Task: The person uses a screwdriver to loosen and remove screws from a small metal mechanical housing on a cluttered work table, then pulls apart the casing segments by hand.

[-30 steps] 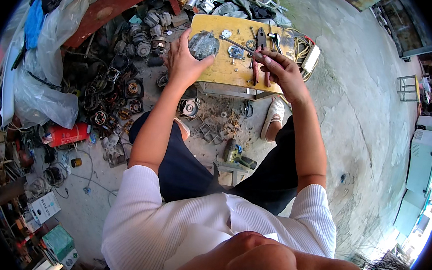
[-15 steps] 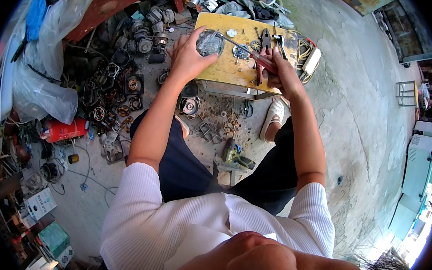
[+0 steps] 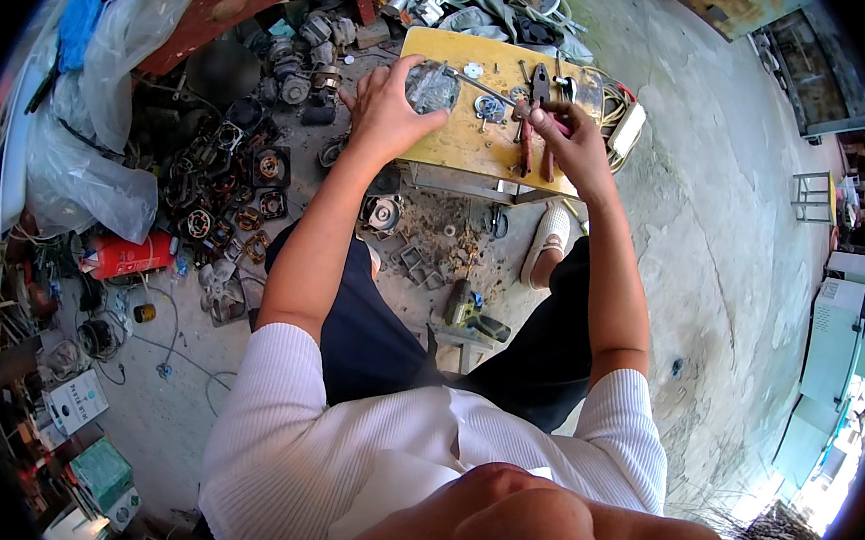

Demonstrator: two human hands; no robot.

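Note:
A rounded grey metal part (image 3: 432, 89), seemingly a motor housing, rests at the left end of a small yellow table (image 3: 451, 151). My left hand (image 3: 383, 111) curves around its left and near side, thumb and fingers gripping it. In my right hand (image 3: 579, 152) is a screwdriver (image 3: 487, 88) with a reddish handle, pinched between thumb and fingers. Its long shaft points left, and the tip is at the housing's right edge; contact is hard to make out. Beneath the right hand lie red-handled pliers (image 3: 540, 82). A small round metal part (image 3: 489, 107) sits between the hands.
A white power strip (image 3: 626, 129) with coiled cable hangs at the table's right end. Motor parts (image 3: 229, 140) pile up on the left floor. A green-and-black power drill (image 3: 477, 316) stands between my legs, near scattered debris (image 3: 450, 239). Concrete floor (image 3: 695, 238) stretches right.
My right hand has shifted its hold on the screwdriver handle, from a wrapped grip to a fingertip pinch. The left hand stays on the housing. The table appears slightly further right in view.

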